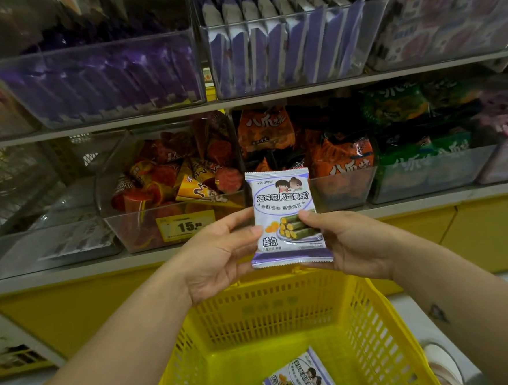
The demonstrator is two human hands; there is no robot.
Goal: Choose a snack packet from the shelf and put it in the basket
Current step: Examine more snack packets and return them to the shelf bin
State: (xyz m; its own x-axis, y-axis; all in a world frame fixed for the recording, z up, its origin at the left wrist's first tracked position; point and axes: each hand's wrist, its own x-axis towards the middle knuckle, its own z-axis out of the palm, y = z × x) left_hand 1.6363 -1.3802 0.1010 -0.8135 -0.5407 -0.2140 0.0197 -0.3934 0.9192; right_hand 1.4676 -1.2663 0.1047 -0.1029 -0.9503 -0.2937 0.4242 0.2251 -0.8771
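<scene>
- Selection: treat this step as complete. The snack packet (286, 217) is off the shelf (72, 272) and between your hands, upright, with its printed front facing you.
- Left hand (218, 255): your thumb presses the front of the packet at its left edge and your fingers pass behind it. This is a pinch, not a full wrap.
- Right hand (349, 239): your thumb lies on the front at the right edge, over the picture of the rolls. Your fingers support the back and the lower right corner.
- Packet position: it is in the air in front of the lower shelf row, above the far rim of the basket (273, 308) and not touching it.
- Basket: it is yellow with slotted walls and an open top, and it sits directly below your forearms. A second packet (298, 375) of the same purple-and-white design lies flat on its floor, toward the near right.
- Matching stock: packets in similar colours stand upright in the clear bin (284, 49) on the upper shelf.
- Remaining: placement only. The held packet is not yet in the basket. Lower it past the rim and open both hands over the bare part of the floor.
- Estimated progress: past the halfway mark, with one short move left.
- Risk: judged low, because the opening is wide and the packet is light and flat.
</scene>
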